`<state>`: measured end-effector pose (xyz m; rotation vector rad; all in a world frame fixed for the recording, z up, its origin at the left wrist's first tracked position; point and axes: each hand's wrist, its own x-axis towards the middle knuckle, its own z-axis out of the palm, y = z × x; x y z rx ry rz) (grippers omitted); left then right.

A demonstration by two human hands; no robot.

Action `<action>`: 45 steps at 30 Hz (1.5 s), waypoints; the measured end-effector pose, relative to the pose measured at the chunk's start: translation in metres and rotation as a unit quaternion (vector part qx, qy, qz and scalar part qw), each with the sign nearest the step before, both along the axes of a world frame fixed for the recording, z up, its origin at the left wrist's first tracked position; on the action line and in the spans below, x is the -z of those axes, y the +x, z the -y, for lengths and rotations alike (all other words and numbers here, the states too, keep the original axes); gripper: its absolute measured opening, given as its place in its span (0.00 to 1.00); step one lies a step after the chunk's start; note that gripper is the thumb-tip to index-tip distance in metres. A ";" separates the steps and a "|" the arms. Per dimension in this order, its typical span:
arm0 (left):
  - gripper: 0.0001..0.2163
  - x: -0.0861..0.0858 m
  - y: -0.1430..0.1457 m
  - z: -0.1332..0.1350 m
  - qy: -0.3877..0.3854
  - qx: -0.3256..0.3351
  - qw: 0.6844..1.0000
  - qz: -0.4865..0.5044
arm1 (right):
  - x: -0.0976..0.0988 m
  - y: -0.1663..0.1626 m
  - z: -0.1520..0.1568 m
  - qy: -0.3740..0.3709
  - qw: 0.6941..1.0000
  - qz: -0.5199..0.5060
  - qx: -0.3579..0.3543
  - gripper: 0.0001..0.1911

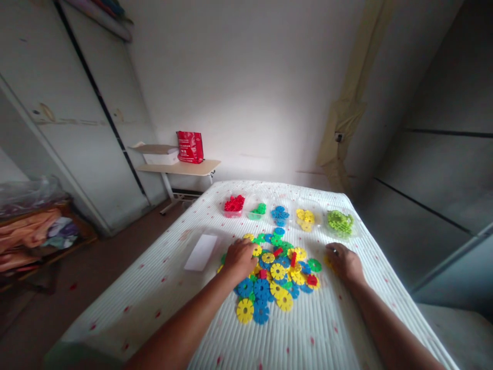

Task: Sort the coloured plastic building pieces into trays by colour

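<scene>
A loose pile of slotted plastic discs (262,289) in yellow, blue and green lies on the bed, with a few red blocks (294,258) among them. My left hand (241,258) rests on the left side of the pile, its fingers curled down beside a yellow disc (257,250); what lies under the fingertips is hidden. My right hand (346,263) is to the right of the pile, apart from it. Its fingers are bent together over a yellow disc (328,263), which shows only in part under them.
Behind the pile stand several clear tubs, holding red pieces (234,203), green pieces (259,209), blue discs (280,213), yellow discs (305,216) and light green pieces (340,222). A white rectangular item (201,252) lies left. A side table (192,167) bears a red bag (190,147).
</scene>
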<state>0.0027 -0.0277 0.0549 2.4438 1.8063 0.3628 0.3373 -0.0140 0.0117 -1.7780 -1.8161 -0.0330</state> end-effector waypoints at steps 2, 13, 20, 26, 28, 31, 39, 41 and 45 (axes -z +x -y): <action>0.14 -0.005 0.003 -0.008 -0.020 -0.006 0.999 -0.032 | 0.000 0.000 0.000 -0.001 1.000 0.000 -0.004 0.17; 0.13 -0.007 0.010 -0.035 -0.066 0.000 0.994 -0.084 | -0.003 -0.002 0.001 0.007 1.000 -0.006 -0.004 0.17; 0.12 -0.013 0.005 -0.030 -0.068 0.027 0.994 -0.085 | -0.003 -0.002 0.001 0.008 1.000 0.004 -0.005 0.16; 0.13 -0.014 0.006 -0.032 -0.071 0.049 0.994 -0.063 | 0.001 0.000 0.000 0.008 1.000 0.007 -0.006 0.16; 0.13 -0.012 0.004 -0.034 -0.070 0.051 0.995 -0.048 | 0.000 0.000 0.000 0.002 1.000 0.009 -0.002 0.16; 0.14 -0.012 -0.002 -0.038 -0.073 0.052 0.996 -0.017 | -0.001 -0.001 0.000 -0.006 1.000 0.007 0.005 0.15; 0.14 -0.016 -0.001 -0.043 -0.100 0.065 0.989 0.086 | -0.004 -0.004 0.001 -0.009 1.000 0.007 0.023 0.14; 0.15 -0.015 0.008 -0.040 -0.111 0.066 0.987 0.092 | -0.005 -0.004 0.001 -0.015 1.000 0.007 0.024 0.14; 0.11 -0.013 0.024 -0.037 -0.130 0.059 0.987 0.078 | -0.005 -0.004 0.001 -0.019 1.000 0.012 0.022 0.14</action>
